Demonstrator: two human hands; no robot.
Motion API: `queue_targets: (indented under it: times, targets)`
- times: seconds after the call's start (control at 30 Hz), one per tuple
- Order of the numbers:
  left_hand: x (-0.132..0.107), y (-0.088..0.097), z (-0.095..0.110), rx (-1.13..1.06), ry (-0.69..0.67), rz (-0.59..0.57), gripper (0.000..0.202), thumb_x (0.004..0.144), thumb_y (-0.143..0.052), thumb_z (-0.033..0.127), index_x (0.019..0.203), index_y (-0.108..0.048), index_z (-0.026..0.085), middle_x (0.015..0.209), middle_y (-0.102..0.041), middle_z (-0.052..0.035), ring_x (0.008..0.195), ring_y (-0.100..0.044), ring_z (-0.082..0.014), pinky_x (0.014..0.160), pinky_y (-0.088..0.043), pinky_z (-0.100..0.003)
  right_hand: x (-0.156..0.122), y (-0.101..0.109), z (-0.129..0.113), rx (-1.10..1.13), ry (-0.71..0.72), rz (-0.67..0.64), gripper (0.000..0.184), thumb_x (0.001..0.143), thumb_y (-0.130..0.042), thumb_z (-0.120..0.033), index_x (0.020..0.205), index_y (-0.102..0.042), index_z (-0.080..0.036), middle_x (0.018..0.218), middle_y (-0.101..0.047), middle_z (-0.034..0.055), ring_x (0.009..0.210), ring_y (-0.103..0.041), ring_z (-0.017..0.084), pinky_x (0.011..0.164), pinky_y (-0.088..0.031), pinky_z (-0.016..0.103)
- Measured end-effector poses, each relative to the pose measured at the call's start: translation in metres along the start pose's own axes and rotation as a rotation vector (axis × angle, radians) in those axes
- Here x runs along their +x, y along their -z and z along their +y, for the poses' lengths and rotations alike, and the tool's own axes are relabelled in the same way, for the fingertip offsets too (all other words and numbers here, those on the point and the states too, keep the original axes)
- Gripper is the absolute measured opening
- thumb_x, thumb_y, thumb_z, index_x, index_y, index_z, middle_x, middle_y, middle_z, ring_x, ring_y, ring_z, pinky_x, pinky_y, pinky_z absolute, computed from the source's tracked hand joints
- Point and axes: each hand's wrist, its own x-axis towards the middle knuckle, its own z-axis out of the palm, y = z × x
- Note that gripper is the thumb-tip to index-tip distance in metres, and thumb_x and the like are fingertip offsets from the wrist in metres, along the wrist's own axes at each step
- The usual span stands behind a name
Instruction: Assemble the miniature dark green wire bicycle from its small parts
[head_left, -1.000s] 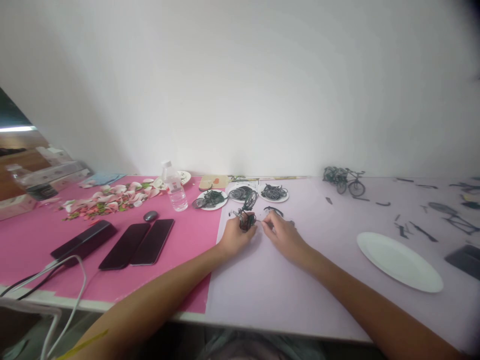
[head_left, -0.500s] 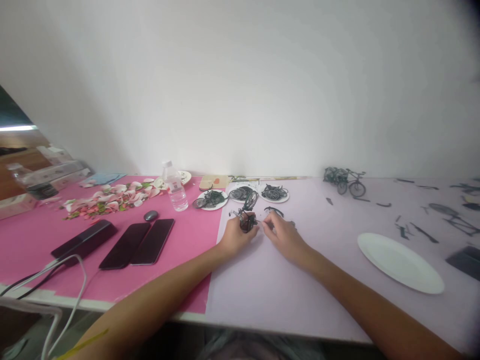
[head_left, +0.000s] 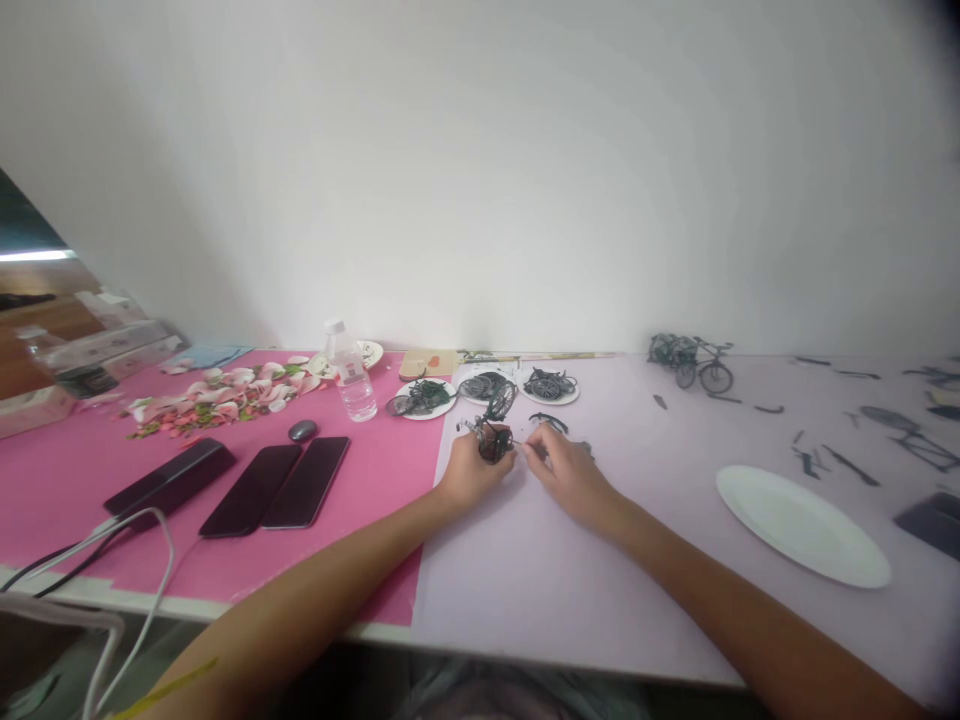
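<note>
Between thumb and fingers, my left hand point(head_left: 471, 470) grips a small dark model bicycle point(head_left: 496, 408), one wheel of it pointing up and away from me. My right hand point(head_left: 559, 463) is pinched close beside it, its fingertips at a thin, small part near the bicycle; what exactly they hold is too small to make out. Dark curved pieces point(head_left: 549, 422) lie just beyond my right hand. Behind the hands stand white plates with dark bicycle parts: a left plate point(head_left: 444, 407), a middle one and a right one point(head_left: 571, 398).
At far right lie an oval white plate point(head_left: 802, 525) and loose dark parts point(head_left: 850, 465). An assembled model bicycle point(head_left: 705, 370) stands by the wall. Leftward are a water bottle point(head_left: 351, 375), two phones point(head_left: 307, 483), a black power strip point(head_left: 171, 482), a mouse point(head_left: 302, 431) and artificial petals point(head_left: 225, 395).
Both hands stay almost in place around the model bicycle. Only a very slight shift of the view and of the right fingertips shows.
</note>
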Motion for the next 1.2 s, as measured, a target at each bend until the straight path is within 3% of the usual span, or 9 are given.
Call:
queue_targets:
  times: [0.17,0.57,1.0,1.2]
  targets:
    - [-0.0011,-0.0003,0.0015,0.031,-0.015,-0.016,0.036,0.087,-0.072,0.028,0.12,-0.068,0.016,0.097,-0.076,-0.0075,0.086,-0.072,-0.0205,0.081,-0.057,-0.03,-0.0015,-0.0016,0.0015,0.014,0.0,0.026,0.014,0.103,-0.051,-0.037,0.107,-0.051,-0.023,0.101,-0.068,0.003,0.083,-0.066,0.018,0.075,-0.046,0.029]
    - [-0.0001,-0.0002,0.0019,0.033,0.006,-0.019,0.033,0.085,-0.072,0.029,0.115,-0.07,0.014,0.086,-0.073,-0.0046,0.082,-0.068,-0.019,0.077,-0.055,-0.027,-0.0005,-0.0019,0.0043,-0.025,-0.01,0.003,0.01,0.102,-0.05,-0.034,0.102,-0.052,-0.023,0.097,-0.07,0.0036,0.078,-0.066,0.019,0.071,-0.044,0.03]
    - [-0.0017,0.0006,0.0051,0.055,-0.019,-0.034,0.027,0.087,-0.07,0.03,0.11,-0.071,0.015,0.084,-0.072,-0.0035,0.077,-0.065,-0.0172,0.073,-0.052,-0.025,0.0012,-0.002,0.0008,-0.122,-0.007,0.021,0.025,0.105,-0.044,-0.038,0.085,-0.047,-0.024,0.086,-0.062,0.0016,0.07,-0.058,0.018,0.064,-0.038,0.03]
    - [-0.0019,0.0011,0.005,0.051,-0.021,-0.033,0.032,0.088,-0.07,0.03,0.115,-0.07,0.016,0.09,-0.075,-0.0048,0.081,-0.068,-0.0184,0.076,-0.054,-0.026,-0.0012,0.0023,-0.0027,-0.02,-0.013,0.03,0.017,0.104,-0.047,-0.039,0.097,-0.051,-0.024,0.094,-0.067,0.0025,0.081,-0.063,0.019,0.072,-0.045,0.03]
